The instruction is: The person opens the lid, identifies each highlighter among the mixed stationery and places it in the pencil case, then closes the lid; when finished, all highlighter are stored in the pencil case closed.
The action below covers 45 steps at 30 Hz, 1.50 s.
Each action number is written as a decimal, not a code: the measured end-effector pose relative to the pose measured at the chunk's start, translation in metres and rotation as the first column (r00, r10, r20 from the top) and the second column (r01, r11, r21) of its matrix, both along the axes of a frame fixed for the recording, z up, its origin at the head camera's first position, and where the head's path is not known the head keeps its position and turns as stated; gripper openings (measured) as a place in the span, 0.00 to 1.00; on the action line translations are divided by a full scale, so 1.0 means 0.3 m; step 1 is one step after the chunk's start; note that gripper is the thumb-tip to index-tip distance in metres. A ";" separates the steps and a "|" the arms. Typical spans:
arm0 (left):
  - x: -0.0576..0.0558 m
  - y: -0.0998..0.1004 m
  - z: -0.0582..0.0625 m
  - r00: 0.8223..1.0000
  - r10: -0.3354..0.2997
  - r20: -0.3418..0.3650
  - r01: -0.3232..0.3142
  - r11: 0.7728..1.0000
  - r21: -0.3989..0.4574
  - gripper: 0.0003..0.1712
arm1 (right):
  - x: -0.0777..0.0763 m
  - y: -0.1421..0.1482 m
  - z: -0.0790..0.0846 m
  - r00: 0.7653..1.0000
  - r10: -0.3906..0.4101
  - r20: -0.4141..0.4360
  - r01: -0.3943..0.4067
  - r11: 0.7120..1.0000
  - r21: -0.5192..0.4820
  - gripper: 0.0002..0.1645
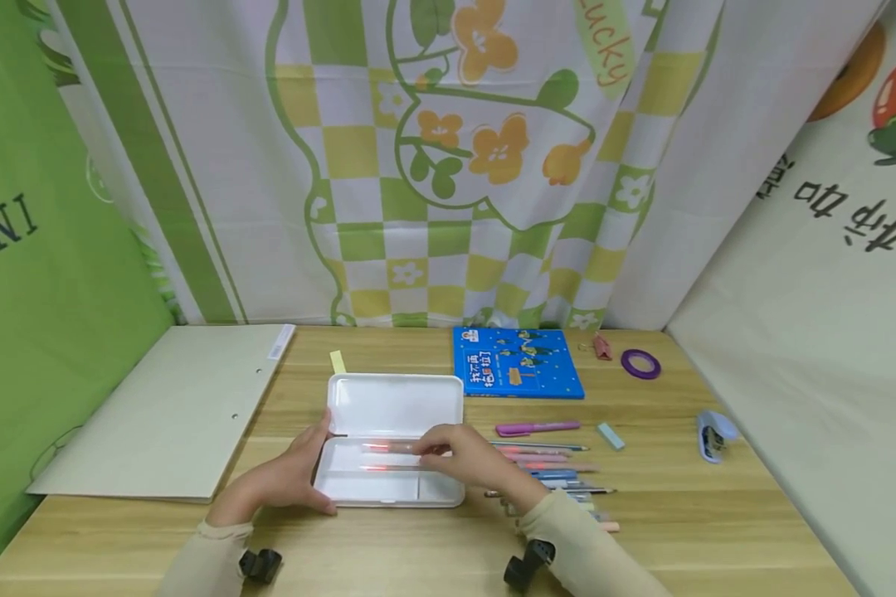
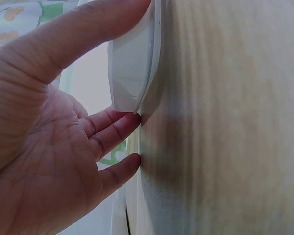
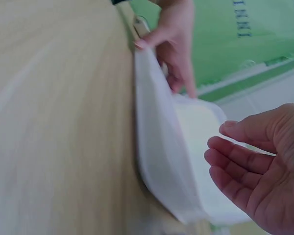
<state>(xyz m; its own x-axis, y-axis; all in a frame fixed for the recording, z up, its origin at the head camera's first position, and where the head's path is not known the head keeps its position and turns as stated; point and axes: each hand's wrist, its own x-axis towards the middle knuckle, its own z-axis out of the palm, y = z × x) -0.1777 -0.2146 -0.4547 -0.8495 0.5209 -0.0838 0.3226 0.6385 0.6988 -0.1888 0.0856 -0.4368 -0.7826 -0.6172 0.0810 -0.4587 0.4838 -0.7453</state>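
Observation:
A white pencil case [image 1: 366, 489] lies with its lid [image 1: 396, 404] tipped back. My left hand [image 1: 294, 473] holds its left end, thumb at the front corner and fingers toward the hinge. In the left wrist view, that thumb lies along the case wall [image 2: 132, 68]. My right hand [image 1: 463, 454] hovers over the case's right half, fingertips close to a brownish pen [image 1: 392, 448] in the back compartment. Nothing shows between its loosely bent fingers [image 3: 235, 159] in the right wrist view. Red light spots fall on the pen and the divider.
Several pens and pencils [image 1: 556, 456] lie right of the case, partly behind my right forearm. Nearby are a purple pen [image 1: 538, 428], a pale blue eraser [image 1: 611, 436], a stapler [image 1: 714, 437], purple tape [image 1: 640, 364], a blue book [image 1: 518, 363] and a large folder [image 1: 164, 410].

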 end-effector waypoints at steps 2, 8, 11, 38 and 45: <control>0.003 0.001 0.002 1.000 0.002 0.004 -0.002 1.000 0.002 0.81 | -0.001 0.046 0.013 1.000 -0.007 -0.018 0.007 1.000 0.006 0.10; 0.006 0.001 0.006 1.000 0.008 0.008 -0.008 1.000 0.006 0.80 | -0.020 0.225 0.024 0.998 -0.058 -0.026 0.059 0.998 0.036 0.10; 0.005 0.001 0.006 1.000 0.005 0.011 -0.005 1.000 0.006 0.80 | -0.031 0.319 0.014 0.994 -0.105 -0.025 0.106 0.992 0.075 0.10; -0.006 -0.004 -0.006 1.000 0.006 -0.005 -0.006 1.000 0.000 0.80 | -0.052 0.508 -0.036 0.977 -0.208 -0.051 0.213 0.932 0.294 0.11; -0.003 -0.002 -0.003 1.000 -0.001 -0.007 0.001 1.000 -0.010 0.79 | -0.060 0.509 -0.024 0.985 -0.157 -0.076 0.172 0.950 0.262 0.10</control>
<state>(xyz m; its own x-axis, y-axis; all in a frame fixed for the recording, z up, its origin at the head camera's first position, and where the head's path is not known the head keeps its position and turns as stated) -0.1787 -0.2152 -0.4557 -0.8496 0.5209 -0.0830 0.3282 0.6451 0.6900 -0.2067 0.2383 -0.4442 -0.8740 -0.4854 -0.0242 -0.3921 0.7337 -0.5549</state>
